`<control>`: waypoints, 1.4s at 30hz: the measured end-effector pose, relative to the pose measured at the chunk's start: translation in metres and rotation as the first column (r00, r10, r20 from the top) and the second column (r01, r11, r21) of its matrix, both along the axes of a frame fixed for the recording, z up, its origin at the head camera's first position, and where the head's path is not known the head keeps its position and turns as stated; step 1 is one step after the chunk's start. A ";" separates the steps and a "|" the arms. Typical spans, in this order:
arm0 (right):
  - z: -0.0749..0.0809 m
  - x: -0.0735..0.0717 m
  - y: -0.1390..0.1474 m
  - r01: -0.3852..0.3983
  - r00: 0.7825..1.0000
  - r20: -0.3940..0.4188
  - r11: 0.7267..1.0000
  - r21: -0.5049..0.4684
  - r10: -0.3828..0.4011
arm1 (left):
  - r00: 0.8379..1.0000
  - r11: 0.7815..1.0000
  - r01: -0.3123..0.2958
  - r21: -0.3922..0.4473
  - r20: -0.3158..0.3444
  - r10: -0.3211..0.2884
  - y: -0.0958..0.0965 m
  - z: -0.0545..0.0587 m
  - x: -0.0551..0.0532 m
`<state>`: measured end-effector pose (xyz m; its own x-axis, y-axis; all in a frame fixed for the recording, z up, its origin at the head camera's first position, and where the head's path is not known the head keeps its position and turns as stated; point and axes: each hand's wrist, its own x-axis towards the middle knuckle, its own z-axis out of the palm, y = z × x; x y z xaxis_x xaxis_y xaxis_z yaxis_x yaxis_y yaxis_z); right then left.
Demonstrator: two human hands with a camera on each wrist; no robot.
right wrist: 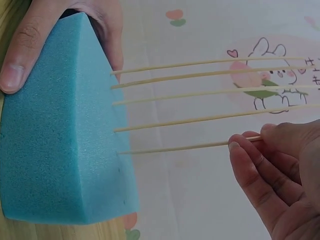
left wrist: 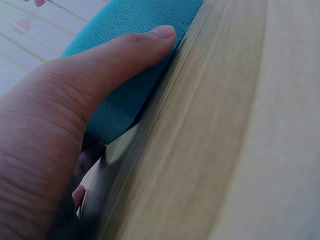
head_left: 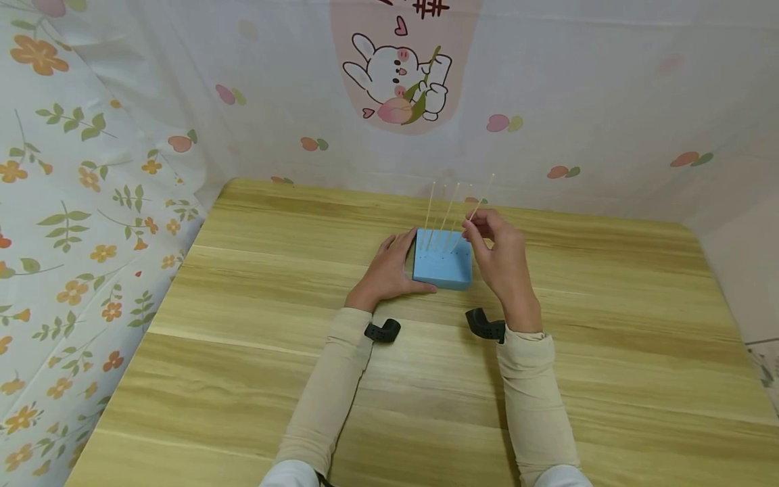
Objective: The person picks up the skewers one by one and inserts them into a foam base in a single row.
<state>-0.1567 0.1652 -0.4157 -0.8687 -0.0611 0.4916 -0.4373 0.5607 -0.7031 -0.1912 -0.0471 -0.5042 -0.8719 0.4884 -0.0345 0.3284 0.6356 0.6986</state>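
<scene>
A blue foam block (head_left: 444, 276) sits on the table, with several thin wooden skewers (right wrist: 200, 121) standing in a row in its top. My left hand (head_left: 392, 272) grips the block from its left side, the thumb (left wrist: 145, 47) along the front face and the other fingers round the far side. Between thumb and fingertips, my right hand (head_left: 504, 264) pinches one more skewer (right wrist: 175, 148) over the block's right part. That skewer's lower tip meets the foam's top at the end of the row; whether it has gone in, I cannot tell.
Small dark holes dot the top of the foam. The wood-grain table (head_left: 243, 325) reaches back to a white curtain (head_left: 548, 81) printed with a rabbit and fruit. A flowered curtain (head_left: 73, 223) hangs at the left. Black camera mounts (head_left: 483, 326) stick out from both wrists.
</scene>
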 end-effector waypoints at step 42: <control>-0.007 0.030 0.054 0.011 0.947 0.305 0.960 0.279 -0.099 | 0.997 0.999 -0.042 0.011 0.065 0.041 0.000 0.002 0.006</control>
<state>-0.1267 0.2187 -0.4230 -0.9811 -0.1008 0.1654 -0.1827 0.7656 -0.6169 -0.1854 -0.0466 -0.5021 -0.8876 0.4525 -0.0858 0.2554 0.6387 0.7259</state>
